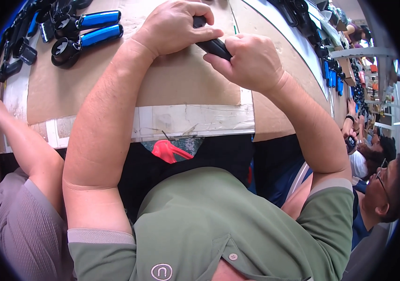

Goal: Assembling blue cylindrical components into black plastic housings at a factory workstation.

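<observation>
A long black plastic piece, like a tool handle point(213, 47), is held above the cardboard at the far middle of the table. My left hand point(175, 27) is closed round its far left end, with thumb and fingers pinching it. My right hand point(255, 60) grips the near right end, its thumb stretched alongside. Both hands hide much of the piece. To the left of my left hand lie two blue-handled devices point(100, 36) with round black heads, pale fan-like blades showing inside the nearer head.
Brown cardboard point(186, 86) covers the table, its front edge taped. More black parts point(24, 51) crowd the far left, with black and blue ones point(332, 77) at the far right. Co-workers sit close on both sides; a neighbour's arm point(26, 126) reaches in at left.
</observation>
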Action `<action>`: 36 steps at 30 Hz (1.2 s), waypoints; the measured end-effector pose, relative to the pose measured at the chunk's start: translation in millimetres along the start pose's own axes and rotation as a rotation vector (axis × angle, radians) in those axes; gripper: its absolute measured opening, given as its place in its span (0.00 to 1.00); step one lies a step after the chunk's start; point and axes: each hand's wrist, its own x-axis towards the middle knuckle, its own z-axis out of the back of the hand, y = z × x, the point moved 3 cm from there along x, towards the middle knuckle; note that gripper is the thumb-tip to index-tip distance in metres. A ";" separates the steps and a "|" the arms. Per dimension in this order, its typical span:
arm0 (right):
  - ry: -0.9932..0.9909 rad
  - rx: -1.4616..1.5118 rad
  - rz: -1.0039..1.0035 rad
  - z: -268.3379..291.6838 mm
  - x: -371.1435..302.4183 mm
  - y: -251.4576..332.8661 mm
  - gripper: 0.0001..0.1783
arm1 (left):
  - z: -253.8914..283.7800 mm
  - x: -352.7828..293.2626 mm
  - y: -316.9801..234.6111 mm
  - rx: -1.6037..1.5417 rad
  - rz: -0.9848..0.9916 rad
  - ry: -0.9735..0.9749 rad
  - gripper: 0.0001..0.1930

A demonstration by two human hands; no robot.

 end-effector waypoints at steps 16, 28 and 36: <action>-0.297 0.702 -0.207 -32.9 -17.8 -21.9 0.24 | -4.1 -30.1 -26.2 -0.040 0.072 -0.097 0.21; 0.506 2.145 -0.867 -53.3 -24.7 -39.6 0.28 | -6.5 -35.9 -26.6 0.107 -0.084 -0.189 0.20; 0.720 1.981 -0.740 -43.4 -13.0 -33.5 0.27 | -2.7 -34.3 -27.3 0.063 -0.158 -0.125 0.21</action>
